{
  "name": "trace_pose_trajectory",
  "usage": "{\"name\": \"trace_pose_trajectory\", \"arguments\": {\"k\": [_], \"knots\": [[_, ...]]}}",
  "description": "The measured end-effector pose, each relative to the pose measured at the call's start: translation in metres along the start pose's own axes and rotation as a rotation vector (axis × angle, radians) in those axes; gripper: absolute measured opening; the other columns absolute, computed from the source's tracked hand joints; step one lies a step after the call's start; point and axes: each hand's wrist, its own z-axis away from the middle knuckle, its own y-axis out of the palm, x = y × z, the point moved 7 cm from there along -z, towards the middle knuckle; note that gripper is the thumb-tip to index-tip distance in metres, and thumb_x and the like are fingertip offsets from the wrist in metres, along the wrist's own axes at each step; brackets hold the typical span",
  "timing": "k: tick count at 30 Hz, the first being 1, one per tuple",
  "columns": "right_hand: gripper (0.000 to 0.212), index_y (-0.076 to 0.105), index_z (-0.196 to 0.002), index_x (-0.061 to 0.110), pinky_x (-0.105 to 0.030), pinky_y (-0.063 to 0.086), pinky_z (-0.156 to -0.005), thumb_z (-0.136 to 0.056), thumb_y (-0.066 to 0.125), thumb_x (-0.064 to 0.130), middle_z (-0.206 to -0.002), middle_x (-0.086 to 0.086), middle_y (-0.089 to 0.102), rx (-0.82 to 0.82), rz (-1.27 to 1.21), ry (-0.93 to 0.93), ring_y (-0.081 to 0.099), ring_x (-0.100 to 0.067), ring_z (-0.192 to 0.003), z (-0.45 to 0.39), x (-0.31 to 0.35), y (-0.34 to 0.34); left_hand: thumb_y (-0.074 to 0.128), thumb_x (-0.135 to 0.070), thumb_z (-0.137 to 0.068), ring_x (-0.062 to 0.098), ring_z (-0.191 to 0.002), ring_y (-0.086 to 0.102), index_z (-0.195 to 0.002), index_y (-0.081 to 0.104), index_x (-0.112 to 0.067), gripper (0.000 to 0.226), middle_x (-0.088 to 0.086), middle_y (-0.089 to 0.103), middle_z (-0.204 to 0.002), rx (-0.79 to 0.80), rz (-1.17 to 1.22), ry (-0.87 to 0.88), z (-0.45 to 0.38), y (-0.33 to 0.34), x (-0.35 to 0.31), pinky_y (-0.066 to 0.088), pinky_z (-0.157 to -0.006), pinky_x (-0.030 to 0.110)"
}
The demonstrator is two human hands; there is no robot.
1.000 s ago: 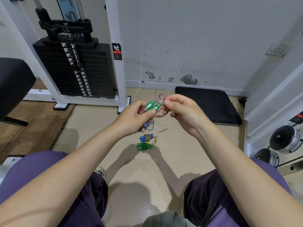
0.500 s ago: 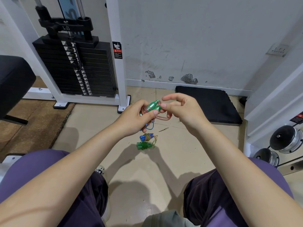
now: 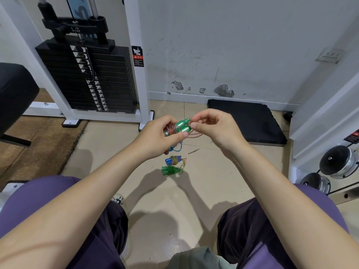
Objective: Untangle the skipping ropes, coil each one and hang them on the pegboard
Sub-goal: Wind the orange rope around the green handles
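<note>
I saw my left hand [image 3: 155, 138] grip the green-handled rope [image 3: 181, 126] above the floor [image 3: 204, 181] — right hand [image 3: 215, 129] pinching, I think, its pink cord [image 3: 195, 135]; two coiled ropes [image 3: 173, 165] lay below.

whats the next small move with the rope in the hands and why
Probably lay one more turn of the pink cord round the green handles. The left hand grips the handles, already partly wrapped, the right hand pinches the cord at their tips, and a loose loop hangs below.
</note>
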Motion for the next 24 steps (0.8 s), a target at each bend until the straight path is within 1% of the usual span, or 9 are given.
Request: {"name": "trace_pose_trajectory", "arguments": {"k": [2, 4, 7, 10, 12, 15, 18, 21, 24], "knots": [[0.021, 0.069, -0.093, 0.012, -0.016, 0.045, -0.06, -0.078, 0.077, -0.002, -0.073, -0.003, 0.062, 0.011, -0.003, 0.02, 0.056, -0.007, -0.059, 0.0, -0.001, -0.001, 0.077, -0.032, -0.086, 0.014, -0.044, 0.059, -0.092, 0.059, -0.015, 0.025, -0.002, 0.065, -0.066, -0.004, 0.036, 0.005, 0.0, -0.001, -0.001, 0.046, -0.045, 0.026], [0.018, 0.068, -0.091, 0.009, -0.017, 0.046, -0.059, -0.078, 0.077, -0.001, -0.07, -0.002, 0.064, -0.006, -0.032, 0.042, 0.058, -0.008, -0.056, 0.001, -0.003, -0.003, 0.077, -0.031, -0.085, 0.013, -0.043, 0.058, -0.09, 0.059, -0.015, 0.025, -0.004, 0.063, -0.064, -0.015, 0.056, 0.004, -0.001, -0.004, -0.002, 0.046, -0.044, 0.026], [0.012, 0.068, -0.085, 0.006, -0.019, 0.048, -0.059, -0.079, 0.077, 0.001, -0.068, -0.003, 0.066, -0.044, -0.058, 0.015, 0.059, -0.009, -0.057, 0.002, -0.001, -0.003, 0.077, -0.032, -0.085, 0.011, -0.043, 0.057, -0.091, 0.059, -0.016, 0.025, 0.003, 0.064, -0.07, -0.014, 0.022, -0.007, -0.001, -0.004, -0.002, 0.045, -0.044, 0.024], [0.012, 0.068, -0.08, 0.008, -0.022, 0.048, -0.063, -0.078, 0.078, 0.003, -0.073, -0.009, 0.063, -0.058, -0.023, -0.022, 0.057, -0.014, -0.065, 0.002, 0.001, 0.0, 0.077, -0.033, -0.085, 0.007, -0.042, 0.057, -0.091, 0.059, -0.015, 0.026, 0.004, 0.064, -0.071, -0.02, -0.024, -0.018, 0.001, 0.0, -0.002, 0.041, -0.042, 0.02], [0.014, 0.068, -0.08, 0.01, -0.021, 0.048, -0.064, -0.077, 0.078, 0.001, -0.076, -0.01, 0.061, -0.047, -0.024, -0.008, 0.056, -0.011, -0.066, 0.002, 0.0, 0.002, 0.077, -0.035, -0.085, 0.007, -0.042, 0.057, -0.092, 0.059, -0.015, 0.028, 0.004, 0.064, -0.072, -0.044, -0.024, -0.027, 0.0, -0.002, -0.003, 0.042, -0.042, 0.02], [0.017, 0.067, -0.084, 0.011, -0.018, 0.048, -0.062, -0.077, 0.078, 0.0, -0.073, -0.005, 0.061, -0.029, -0.057, 0.023, 0.057, -0.007, -0.061, 0.001, -0.005, 0.004, 0.077, -0.035, -0.085, 0.009, -0.042, 0.056, -0.092, 0.058, -0.014, 0.029, 0.01, 0.064, -0.075, -0.041, -0.026, -0.022, 0.0, -0.006, -0.005, 0.043, -0.042, 0.021], [0.023, 0.067, -0.093, 0.011, -0.019, 0.048, -0.063, -0.076, 0.08, 0.003, -0.07, -0.002, 0.064, -0.043, -0.053, 0.063, 0.059, -0.009, -0.06, 0.0, -0.01, 0.001, 0.077, -0.033, -0.085, 0.007, -0.043, 0.055, -0.092, 0.059, -0.013, 0.028, 0.012, 0.064, -0.075, -0.013, -0.031, 0.005, 0.002, -0.008, -0.008, 0.042, -0.042, 0.02], [0.018, 0.067, -0.083, 0.008, -0.021, 0.049, -0.062, -0.075, 0.081, 0.002, -0.07, -0.004, 0.065, -0.06, -0.05, 0.067, 0.059, -0.01, -0.06, 0.001, -0.01, 0.001, 0.077, -0.035, -0.085, 0.01, -0.049, 0.057, -0.092, 0.059, -0.016, 0.027, 0.006, 0.062, -0.074, -0.021, -0.123, 0.041, 0.002, -0.01, -0.01, 0.045, -0.047, 0.024], [0.015, 0.066, -0.078, 0.007, -0.02, 0.048, -0.059, -0.076, 0.08, 0.003, -0.067, -0.004, 0.066, -0.101, -0.037, 0.014, 0.058, -0.009, -0.057, 0.001, -0.005, 0.0, 0.076, -0.038, -0.084, 0.023, -0.062, 0.062, -0.092, 0.058, -0.018, 0.028, 0.006, 0.064, -0.077, -0.034, -0.196, 0.041, 0.002, -0.008, -0.009, 0.05, -0.06, 0.037]]}}
